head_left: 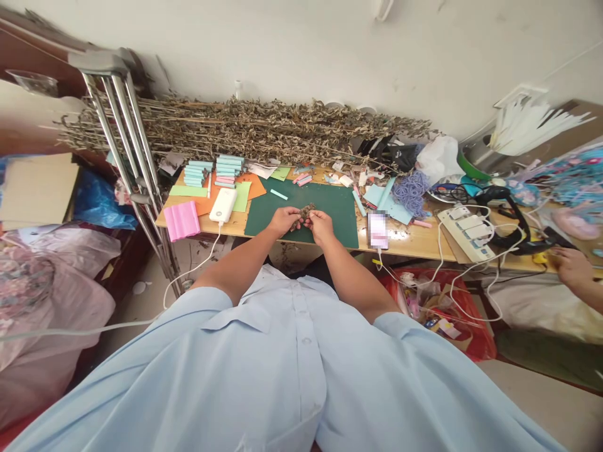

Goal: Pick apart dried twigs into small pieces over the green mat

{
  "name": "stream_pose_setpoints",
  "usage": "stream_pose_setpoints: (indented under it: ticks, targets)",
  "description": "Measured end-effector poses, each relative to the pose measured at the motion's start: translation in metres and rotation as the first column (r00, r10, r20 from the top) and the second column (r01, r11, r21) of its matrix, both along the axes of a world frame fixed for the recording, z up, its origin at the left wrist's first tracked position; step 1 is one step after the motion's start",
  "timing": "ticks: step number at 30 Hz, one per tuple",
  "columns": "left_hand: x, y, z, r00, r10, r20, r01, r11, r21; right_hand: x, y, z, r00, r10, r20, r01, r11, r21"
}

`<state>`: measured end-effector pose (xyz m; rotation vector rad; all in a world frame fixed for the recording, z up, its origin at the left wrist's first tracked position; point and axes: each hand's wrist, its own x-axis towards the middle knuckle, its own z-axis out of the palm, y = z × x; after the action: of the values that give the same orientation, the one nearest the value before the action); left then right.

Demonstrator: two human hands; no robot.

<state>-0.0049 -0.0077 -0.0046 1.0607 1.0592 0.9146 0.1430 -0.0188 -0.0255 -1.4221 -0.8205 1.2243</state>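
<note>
Between my two hands is a small clump of dried leaves, brownish grey and crumpled. My left hand pinches its left side, and my right hand has its fingers closed on the right side. Both hands are over the near part of a dark green cutting mat. A short pale blue paper roll lies on the mat beyond my left hand. Fingertips partly hide the clump's lower part.
Long dried stalks lie along the wall. Rolled paper bundles, a white power bank and pink paper are left; a phone, purple yarn and power strip are right. Another person's hand shows far right.
</note>
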Motion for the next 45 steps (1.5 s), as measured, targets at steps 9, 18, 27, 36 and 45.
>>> stream_pose_setpoints:
  ticks: [9,18,27,36,45]
  targets:
    - [0.001,-0.002,0.004,0.966,-0.114,-0.230,0.136,0.987,0.084,0.013,-0.003,0.015,0.819,0.117,0.562,-0.265,0.945,0.189]
    - [0.000,-0.001,0.000,0.987,-0.099,-0.126,0.107,0.993,0.053,0.016,-0.012,0.022,0.610,0.085,0.788,-0.449,0.856,0.255]
    - [-0.003,-0.003,-0.002,0.997,-0.073,0.033,0.072,0.997,0.042,0.019,-0.010,0.006,0.852,0.125,0.508,-0.289,0.922,0.258]
    - [-0.001,0.000,-0.008,0.997,-0.066,0.041,0.064,0.997,0.050,0.023,-0.006,0.016,0.869,0.179,0.461,-0.280,0.946,0.161]
    - [-0.003,0.002,-0.007,0.996,-0.088,0.002,0.088,0.996,0.025,0.026,-0.007,0.026,0.732,0.164,0.661,-0.377,0.906,0.193]
